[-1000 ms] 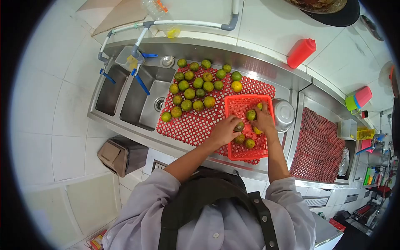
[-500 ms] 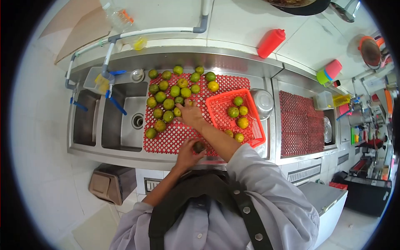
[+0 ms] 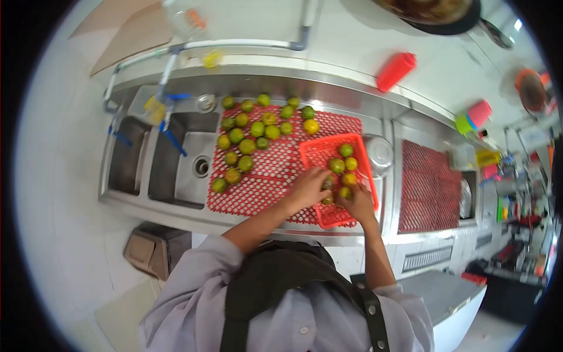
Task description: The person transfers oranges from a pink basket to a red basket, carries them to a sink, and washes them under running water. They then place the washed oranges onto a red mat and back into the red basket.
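An orange-red plastic basket (image 3: 328,139) holds several green and yellow citrus fruits (image 3: 337,165). Both my hands are inside it, close together. My left hand (image 3: 309,188) comes over the basket's left side, its fingers curled round a greenish citrus fruit (image 3: 328,182). From the right, my right hand (image 3: 359,205) has its fingers against a yellower citrus fruit (image 3: 345,192), partly covering it. Left of the basket, several more citrus fruits (image 3: 247,145) lie loose on a red perforated mat (image 3: 275,176).
Two sink basins (image 3: 185,158) lie at the left, with blue-handled taps above. A metal pot (image 3: 378,154) stands right of the basket. A red squeeze bottle (image 3: 396,71) sits on the ledge behind. Another red mat (image 3: 428,188) covers the counter farther right.
My right hand has left the loose fruits on the mat and moved right into the basket. My left hand has come from the counter's front edge into the basket. The view has shifted slightly.
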Demonstrator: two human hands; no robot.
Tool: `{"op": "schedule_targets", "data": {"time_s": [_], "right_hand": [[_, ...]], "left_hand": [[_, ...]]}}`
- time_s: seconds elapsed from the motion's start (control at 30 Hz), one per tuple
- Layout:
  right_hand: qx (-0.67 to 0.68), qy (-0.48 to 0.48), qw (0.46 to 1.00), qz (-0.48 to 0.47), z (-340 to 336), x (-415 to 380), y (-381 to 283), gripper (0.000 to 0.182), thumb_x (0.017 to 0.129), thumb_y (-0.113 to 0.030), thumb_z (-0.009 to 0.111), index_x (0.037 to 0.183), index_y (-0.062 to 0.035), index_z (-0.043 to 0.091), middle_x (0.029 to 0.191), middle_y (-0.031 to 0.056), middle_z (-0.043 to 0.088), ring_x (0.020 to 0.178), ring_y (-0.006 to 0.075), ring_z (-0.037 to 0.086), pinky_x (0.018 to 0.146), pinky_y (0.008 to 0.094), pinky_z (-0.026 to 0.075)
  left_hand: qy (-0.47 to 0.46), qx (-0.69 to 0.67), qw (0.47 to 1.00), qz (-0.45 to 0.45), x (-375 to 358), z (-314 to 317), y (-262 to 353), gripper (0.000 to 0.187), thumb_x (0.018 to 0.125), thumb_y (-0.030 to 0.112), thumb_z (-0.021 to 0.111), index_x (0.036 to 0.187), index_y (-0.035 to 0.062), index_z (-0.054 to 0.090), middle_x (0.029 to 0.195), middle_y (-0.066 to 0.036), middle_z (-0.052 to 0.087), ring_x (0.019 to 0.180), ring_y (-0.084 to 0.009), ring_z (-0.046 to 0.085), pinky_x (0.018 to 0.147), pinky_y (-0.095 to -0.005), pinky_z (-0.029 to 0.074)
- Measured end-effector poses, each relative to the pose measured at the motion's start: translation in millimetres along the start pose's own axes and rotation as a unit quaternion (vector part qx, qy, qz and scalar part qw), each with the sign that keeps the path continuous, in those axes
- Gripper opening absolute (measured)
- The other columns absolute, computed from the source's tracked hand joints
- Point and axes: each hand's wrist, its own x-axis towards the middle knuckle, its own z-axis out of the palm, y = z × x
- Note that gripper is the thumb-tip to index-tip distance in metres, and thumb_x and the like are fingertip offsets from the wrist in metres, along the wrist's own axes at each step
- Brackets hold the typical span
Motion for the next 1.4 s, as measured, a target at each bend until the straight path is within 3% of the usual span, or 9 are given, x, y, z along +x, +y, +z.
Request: {"op": "schedule_targets", "data": {"time_s": [0.27,0.37,0.43,0.7,0.77,0.9,1.23,1.33,1.4], "right_hand": [[0.099,0.028,0.975,-0.195,45,38,-143,0.033,0.082,-0.010,0.066,0.114,-0.0026,0.062,0.113,0.0208,0.061,0.108,0.0391,0.058,0.092,0.0450,0.049],[0.102,-0.054,0.950,-0.291,117,69,-208,0.057,0.084,-0.018,0.068,0.137,-0.0109,0.047,0.141,0.0215,0.043,0.113,0.0427,0.055,0.095,0.0453,0.049],[0.079,-0.097,0.945,-0.302,133,85,-249,0.067,0.083,-0.018,0.068,0.145,-0.0159,0.041,0.149,0.0201,0.036,0.116,0.0426,0.054,0.096,0.0472,0.049],[-0.288,0.048,0.850,-0.438,179,151,-272,0.073,0.079,-0.025,0.071,0.146,-0.0295,0.040,0.159,0.0140,0.025,0.131,0.0432,0.043,0.094,0.0581,0.045],[-0.248,-0.214,0.901,-0.284,117,134,-293,0.084,0.071,-0.034,0.079,0.146,-0.0265,0.040,0.159,0.0152,0.022,0.136,0.0454,0.036,0.098,0.0557,0.046],[-0.246,-0.162,0.883,-0.366,133,132,-256,0.092,0.066,-0.039,0.083,0.146,-0.0344,0.038,0.158,0.0179,0.022,0.135,0.0522,0.033,0.102,0.0515,0.047],[-0.150,-0.096,0.897,-0.405,200,139,-247,0.039,0.089,-0.023,0.056,0.127,-0.0283,0.060,0.128,0.0163,0.056,0.130,0.0489,0.042,0.108,0.0537,0.039],[0.074,-0.060,0.945,-0.312,145,120,-238,0.046,0.084,-0.015,0.066,0.128,-0.0227,0.058,0.125,0.0200,0.056,0.115,0.0449,0.054,0.105,0.0511,0.042],[0.411,-0.044,0.870,-0.270,143,118,-208,0.051,0.082,-0.006,0.069,0.129,-0.0175,0.055,0.121,0.0164,0.058,0.106,0.0340,0.061,0.097,0.0443,0.049]], "left_hand": [[0.357,0.206,0.904,-0.110,-97,-59,-93,0.065,0.075,0.025,0.075,0.134,0.0133,0.053,0.136,-0.017,0.046,0.127,-0.0386,0.043,0.100,-0.0506,0.041],[0.346,0.337,0.836,-0.261,-147,-95,-104,0.059,0.078,0.029,0.072,0.133,0.0152,0.054,0.140,-0.019,0.043,0.130,-0.0415,0.040,0.102,-0.0528,0.038],[0.231,0.220,0.902,-0.292,-162,-101,-125,0.067,0.078,0.037,0.074,0.138,0.0183,0.049,0.146,-0.019,0.037,0.132,-0.0407,0.039,0.101,-0.0550,0.039],[0.246,0.241,0.896,-0.282,-148,-103,-144,0.068,0.072,0.050,0.078,0.127,0.0167,0.056,0.134,-0.014,0.048,0.117,-0.0374,0.050,0.090,-0.0539,0.046],[0.255,0.248,0.899,-0.256,-148,-107,-156,0.067,0.070,0.050,0.079,0.123,0.0161,0.058,0.131,-0.014,0.051,0.110,-0.0371,0.054,0.087,-0.0509,0.049],[0.230,0.258,0.924,-0.164,-151,-120,-168,0.064,0.068,0.046,0.081,0.118,0.0140,0.060,0.118,-0.010,0.060,0.103,-0.0338,0.059,0.085,-0.0468,0.051],[0.347,-0.206,0.891,-0.208,-195,-85,-138,0.047,0.078,0.018,0.079,0.117,0.0038,0.057,0.105,-0.010,0.065,0.094,-0.0232,0.066,0.084,-0.0351,0.054],[0.360,-0.368,0.828,-0.221,-202,-63,-125,0.048,0.082,0.014,0.075,0.124,0.0040,0.053,0.107,-0.011,0.064,0.093,-0.0237,0.066,0.081,-0.0370,0.056],[0.331,-0.447,0.799,-0.230,-194,-42,-116,0.049,0.084,0.016,0.073,0.126,0.0025,0.051,0.109,-0.012,0.064,0.092,-0.0231,0.066,0.076,-0.0378,0.058]]}}
